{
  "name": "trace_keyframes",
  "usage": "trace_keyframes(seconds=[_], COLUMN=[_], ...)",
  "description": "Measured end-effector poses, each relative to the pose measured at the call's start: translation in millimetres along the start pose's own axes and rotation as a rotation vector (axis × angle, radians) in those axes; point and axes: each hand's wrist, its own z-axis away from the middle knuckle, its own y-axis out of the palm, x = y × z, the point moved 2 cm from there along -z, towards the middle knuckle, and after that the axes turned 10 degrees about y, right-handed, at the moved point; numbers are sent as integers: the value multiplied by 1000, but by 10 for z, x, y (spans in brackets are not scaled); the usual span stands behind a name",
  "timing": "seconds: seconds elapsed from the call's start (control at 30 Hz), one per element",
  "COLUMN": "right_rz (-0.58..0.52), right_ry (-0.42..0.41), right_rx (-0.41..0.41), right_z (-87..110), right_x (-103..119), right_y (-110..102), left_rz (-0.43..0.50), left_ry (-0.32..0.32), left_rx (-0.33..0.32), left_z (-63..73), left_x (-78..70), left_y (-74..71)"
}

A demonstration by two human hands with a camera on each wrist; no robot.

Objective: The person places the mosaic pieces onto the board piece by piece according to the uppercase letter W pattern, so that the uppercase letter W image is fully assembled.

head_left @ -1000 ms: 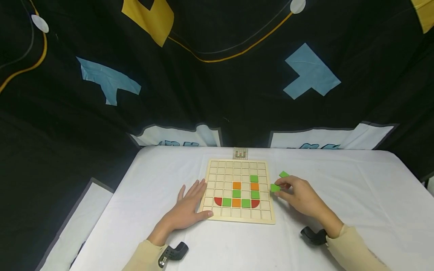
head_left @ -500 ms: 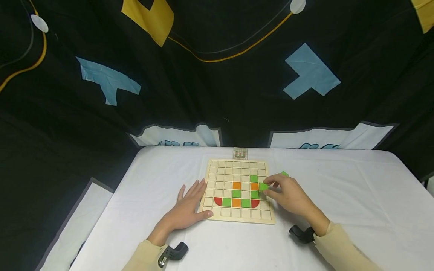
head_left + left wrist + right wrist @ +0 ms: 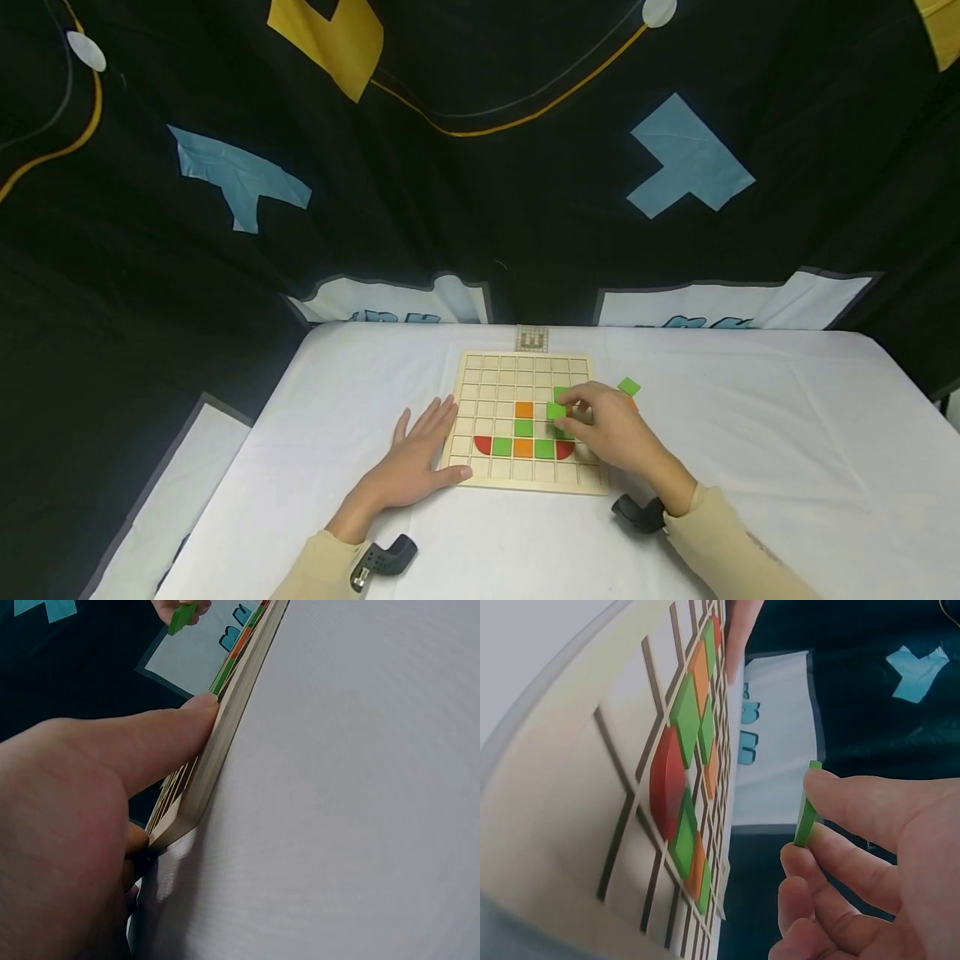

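Note:
A wooden grid board (image 3: 517, 477) lies on the white table, with green, orange and rounded red tiles in some cells. My left hand (image 3: 408, 473) rests at its left side, fingers extended along the edge; the thumb (image 3: 169, 735) touches the near rim. Over the right half of the board, my right hand (image 3: 617, 427) pinches a green square tile (image 3: 555, 411) between thumb and fingers. In the right wrist view this green tile (image 3: 807, 814) is edge-on and apart from the board. A red rounded tile (image 3: 667, 784) sits below it; my right hand hides some placed tiles.
A small pattern card (image 3: 532, 338) lies behind the board. Right of the board is a loose green tile (image 3: 628, 386), with a bit of orange showing beside my hand. A dark curtain (image 3: 480, 217) hangs behind the table.
My right hand has carried the green tile leftward from beyond the board's right edge to over the board, uncovering the loose green tile. My left hand stays put.

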Motion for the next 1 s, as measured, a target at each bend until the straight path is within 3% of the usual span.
trace_keyframes(seconds=[0.3,0.8,1.0], right_rz=[-48,-48,-70], right_ry=[8,-44,-24], right_rx=[38,5,33], right_z=[-81,-190,-211], right_x=[131,264,333], right_y=[134,328,428], left_rz=[8,-5,-6], left_ry=[-4,1,0], left_rx=[-2,2,1], left_z=[-5,-15,-13], left_x=[-9,-1,2], left_y=[-4,-2,4])
